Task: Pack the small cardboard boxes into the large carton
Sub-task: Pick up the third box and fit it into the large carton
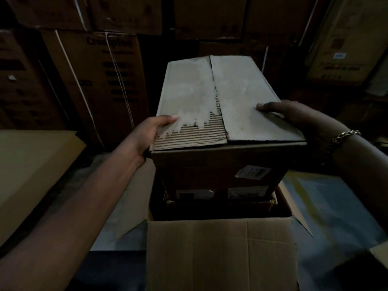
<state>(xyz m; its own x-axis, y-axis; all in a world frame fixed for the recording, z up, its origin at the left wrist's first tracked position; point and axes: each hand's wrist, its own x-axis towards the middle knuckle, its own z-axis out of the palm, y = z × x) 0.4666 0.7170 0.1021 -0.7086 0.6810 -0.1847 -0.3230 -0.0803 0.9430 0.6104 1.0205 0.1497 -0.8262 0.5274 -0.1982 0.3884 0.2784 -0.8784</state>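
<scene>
Above the large carton's near flap (220,255), our left hand (147,135) and right hand (294,114) clamp the small cardboard box (220,127); its loose, torn top flaps could slip.

Dark stacked cartons (100,80) fill the back of the room, bound with pale straps (119,80); one carries blurred lettering beginning "Cro". A lighter carton (344,45) with a small blue label (339,55) stands at the far right. A flat cardboard sheet (31,169) lies on the left. Pale plastic sheeting (336,206) is spread on the right.
</scene>
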